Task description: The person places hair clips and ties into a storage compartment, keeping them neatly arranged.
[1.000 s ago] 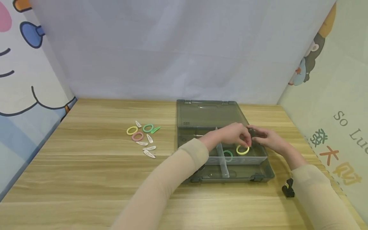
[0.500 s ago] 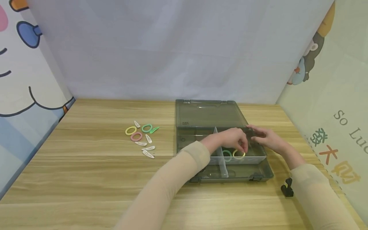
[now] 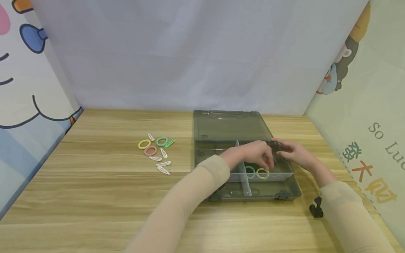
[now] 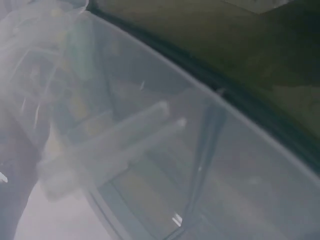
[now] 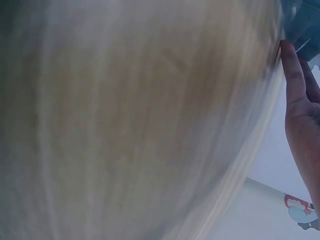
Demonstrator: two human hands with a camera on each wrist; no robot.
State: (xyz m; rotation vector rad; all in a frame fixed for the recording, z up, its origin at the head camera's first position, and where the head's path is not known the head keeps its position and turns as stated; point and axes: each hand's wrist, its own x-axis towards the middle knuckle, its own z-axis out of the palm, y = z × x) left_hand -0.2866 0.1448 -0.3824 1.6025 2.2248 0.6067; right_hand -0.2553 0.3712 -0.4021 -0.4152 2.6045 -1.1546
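My left hand (image 3: 260,154) reaches down into the right compartment of a grey translucent divided box (image 3: 202,154), fingers bent downward. Just below its fingertips, seen through the clear front wall, lies a yellow hair tie (image 3: 258,174). A green hair tie (image 3: 250,168) is beside it, near the white divider (image 3: 245,182). At the box's right side, my right hand (image 3: 295,153) rests with fingers extended along the edge; the right wrist view shows those fingers (image 5: 295,77) touching the box. Blurred clear plastic (image 4: 165,65) fills much of the left wrist view.
On the wooden table to the left lie a yellow hair tie (image 3: 139,144), a pink one (image 3: 145,151), a green one (image 3: 158,141), a green snap clip (image 3: 170,143) and several white snap clips (image 3: 163,153). A small black object (image 3: 315,208) sits by the right sleeve.
The left hand lowered the yellow hair tie into the compartment and let go of it; it now sits lower, beside the green one. The right hand has stayed at the box's side.
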